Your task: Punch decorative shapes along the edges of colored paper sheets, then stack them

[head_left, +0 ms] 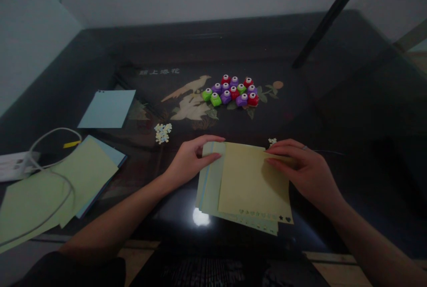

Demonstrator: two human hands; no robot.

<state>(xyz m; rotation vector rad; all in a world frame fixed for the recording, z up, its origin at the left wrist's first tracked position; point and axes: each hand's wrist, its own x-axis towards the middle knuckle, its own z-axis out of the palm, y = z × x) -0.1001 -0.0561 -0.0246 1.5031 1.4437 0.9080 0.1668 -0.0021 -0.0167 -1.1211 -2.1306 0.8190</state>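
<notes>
My left hand (190, 157) pinches the upper left edge of a small stack of pale green and blue paper sheets (209, 182), thumb on top. Over the stack lies a yellow paper sheet (251, 180), with a row of small cut-out shapes along its bottom edge, a star and a heart at the right end. With thumb and fingers, my right hand (305, 167) grips the yellow sheet at its upper right corner. Similar holes show along the lower edge of the green sheets beneath. Just beyond the right fingers sits a little pile of punched paper bits (272, 141).
Several red, purple and green craft punches (230, 93) cluster farther back. A larger heap of paper bits (163, 133) lies left of centre. Blue paper (108, 109) and fanned green sheets (88, 167) lie left, a white cable (58, 173) across them. A dark pole (333, 16) rises back right.
</notes>
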